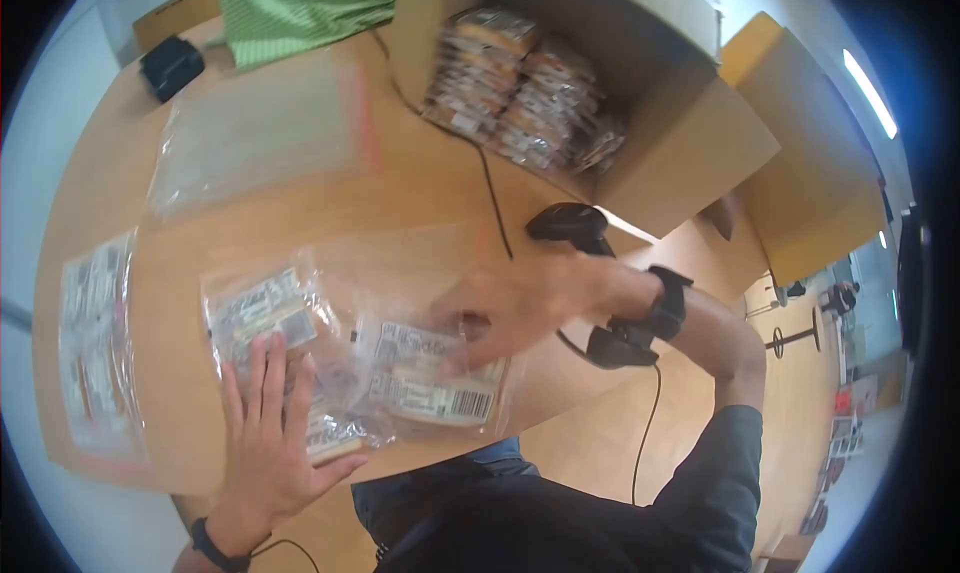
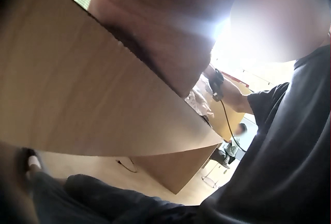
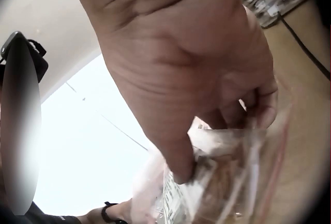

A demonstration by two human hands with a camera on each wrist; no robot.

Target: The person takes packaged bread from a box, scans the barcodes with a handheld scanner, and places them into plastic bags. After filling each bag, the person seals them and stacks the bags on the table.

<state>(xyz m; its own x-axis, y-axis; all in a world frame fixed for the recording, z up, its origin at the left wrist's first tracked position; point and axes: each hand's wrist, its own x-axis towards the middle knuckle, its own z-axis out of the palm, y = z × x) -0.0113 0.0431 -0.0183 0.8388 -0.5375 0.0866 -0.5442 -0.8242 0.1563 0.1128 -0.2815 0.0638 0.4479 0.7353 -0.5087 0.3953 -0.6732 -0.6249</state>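
Note:
In the head view, a clear plastic bag (image 1: 430,248) lies at the near side of the table with labelled packs in and around it. My left hand (image 1: 265,443) rests with straight, spread fingers on a wrapped pack (image 1: 262,308) at the left. Blurred in motion, my right hand (image 1: 540,298) is over a labelled pack (image 1: 430,378). The right wrist view has my right hand (image 3: 191,63) with its thumb on the pack's label and its fingers curled at the clear film (image 3: 232,141). Only a close part of my left hand (image 2: 155,27) fills the left wrist view.
An open cardboard box (image 1: 690,143) holds stacks of wrapped packs (image 1: 480,68). Near my right forearm are a black scanner (image 1: 570,223) and its cable. Empty clear bags (image 1: 265,138), a filled bag (image 1: 100,348), a green cloth (image 1: 305,13) and a black object (image 1: 172,68) lie leftward.

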